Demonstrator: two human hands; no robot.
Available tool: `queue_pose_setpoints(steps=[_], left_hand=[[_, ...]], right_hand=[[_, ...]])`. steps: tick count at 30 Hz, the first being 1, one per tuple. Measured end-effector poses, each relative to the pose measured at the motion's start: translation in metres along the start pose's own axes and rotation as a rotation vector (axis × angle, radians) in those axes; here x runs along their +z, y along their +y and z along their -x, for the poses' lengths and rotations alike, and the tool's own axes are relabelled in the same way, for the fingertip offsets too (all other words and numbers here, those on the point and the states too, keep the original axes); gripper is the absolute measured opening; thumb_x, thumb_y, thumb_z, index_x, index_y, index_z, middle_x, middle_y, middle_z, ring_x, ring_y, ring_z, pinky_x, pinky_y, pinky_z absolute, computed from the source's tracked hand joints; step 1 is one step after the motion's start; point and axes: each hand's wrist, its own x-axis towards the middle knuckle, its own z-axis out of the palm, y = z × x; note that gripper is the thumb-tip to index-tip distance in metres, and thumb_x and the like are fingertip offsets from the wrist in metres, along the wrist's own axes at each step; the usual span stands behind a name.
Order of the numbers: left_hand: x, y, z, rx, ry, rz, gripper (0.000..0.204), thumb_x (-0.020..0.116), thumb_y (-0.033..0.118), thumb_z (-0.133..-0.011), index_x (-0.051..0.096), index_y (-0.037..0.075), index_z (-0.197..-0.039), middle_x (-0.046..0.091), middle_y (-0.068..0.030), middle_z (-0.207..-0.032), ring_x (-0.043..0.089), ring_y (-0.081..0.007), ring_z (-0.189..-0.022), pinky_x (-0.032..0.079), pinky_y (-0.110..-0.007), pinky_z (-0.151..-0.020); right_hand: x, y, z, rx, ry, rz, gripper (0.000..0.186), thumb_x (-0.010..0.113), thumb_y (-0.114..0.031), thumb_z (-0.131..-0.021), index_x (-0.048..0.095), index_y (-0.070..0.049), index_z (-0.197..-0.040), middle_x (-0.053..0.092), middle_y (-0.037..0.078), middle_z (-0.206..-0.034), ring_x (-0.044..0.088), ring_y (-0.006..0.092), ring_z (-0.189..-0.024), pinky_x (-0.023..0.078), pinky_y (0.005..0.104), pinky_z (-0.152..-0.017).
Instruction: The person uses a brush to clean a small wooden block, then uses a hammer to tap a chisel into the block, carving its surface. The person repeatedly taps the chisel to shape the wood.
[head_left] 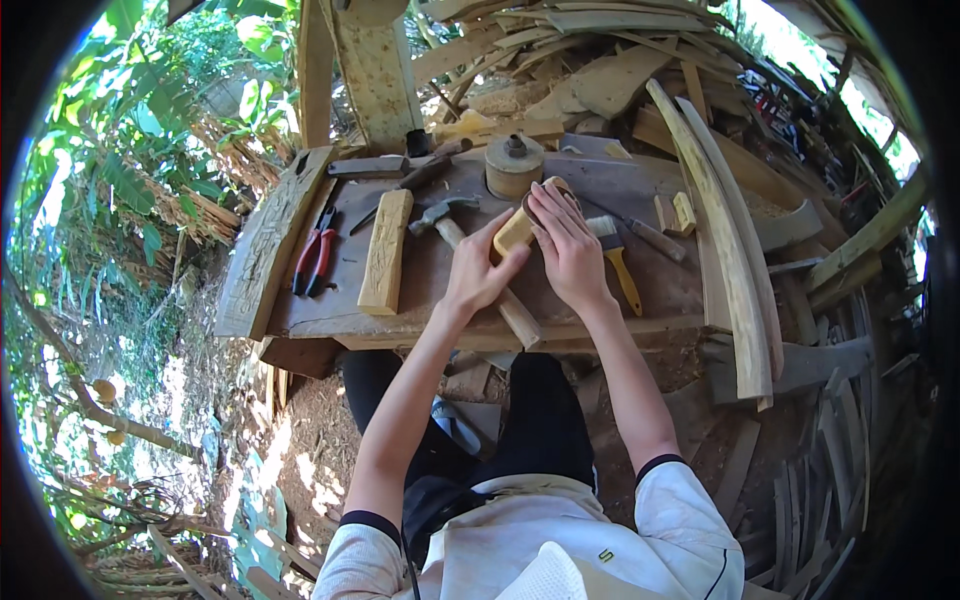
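Observation:
A small, smooth wooden block (pixel 515 232) with rounded edges is between my hands above the workbench. My left hand (pixel 478 268) is closed on its near end, thumb pointing inward. My right hand (pixel 570 250) lies over the far part with its fingers together, hiding much of the block. Under my left hand is a claw hammer (pixel 452 232), its wooden handle running toward the bench's front edge. A paintbrush (pixel 615 262) with a yellow handle lies right of my right hand. Farther left are a rectangular wood piece (pixel 387 255) and red-handled pliers (pixel 316 255).
A round wooden piece (pixel 514 168) with a dark knob stands at the back of the bench (pixel 345 318). A wood-handled tool (pixel 650 240) and a small notched block (pixel 683 213) lie at right. Long wood strips (pixel 735 260) lean along the right edge; scrap wood (pixel 600 75) is piled behind.

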Motion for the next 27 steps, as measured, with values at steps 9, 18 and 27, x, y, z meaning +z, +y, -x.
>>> queue_pose_setpoints(steps=[9, 18, 27], left_hand=[[0.001, 0.006, -0.001, -0.113, 0.037, -0.084, 0.055, 0.081, 0.027, -0.085, 0.065, 0.005, -0.132, 0.073, -0.0226, -0.110, 0.071, -0.0398, -0.104, 0.057, -0.044, -0.089], [-0.002, -0.004, -0.002, 0.018, 0.101, -0.093, 0.038, 0.078, 0.023, -0.081, 0.069, 0.003, -0.111, 0.073, -0.0218, -0.099, 0.068, -0.0440, -0.100, 0.055, -0.046, -0.091], [-0.011, -0.015, 0.004, -0.069, 0.076, -0.101, 0.033, 0.079, 0.024, -0.078, 0.067, 0.000, -0.096, 0.070, -0.0249, -0.088, 0.068, -0.0452, -0.089, 0.056, -0.050, -0.079]], right_hand=[[0.001, 0.000, -0.025, -0.068, -0.120, -0.037, 0.033, 0.060, -0.017, -0.102, 0.067, 0.000, -0.129, 0.065, 0.014, -0.139, 0.057, 0.0327, -0.136, 0.044, 0.0463, -0.116], [0.011, -0.003, -0.040, -0.152, -0.145, -0.054, 0.028, 0.064, -0.012, -0.096, 0.071, -0.005, -0.123, 0.070, 0.015, -0.129, 0.065, 0.0331, -0.125, 0.052, 0.0445, -0.108], [0.023, -0.025, -0.043, -0.135, -0.174, -0.246, 0.027, 0.065, -0.005, -0.096, 0.070, -0.005, -0.122, 0.072, 0.016, -0.123, 0.066, 0.0354, -0.121, 0.053, 0.0443, -0.105]])
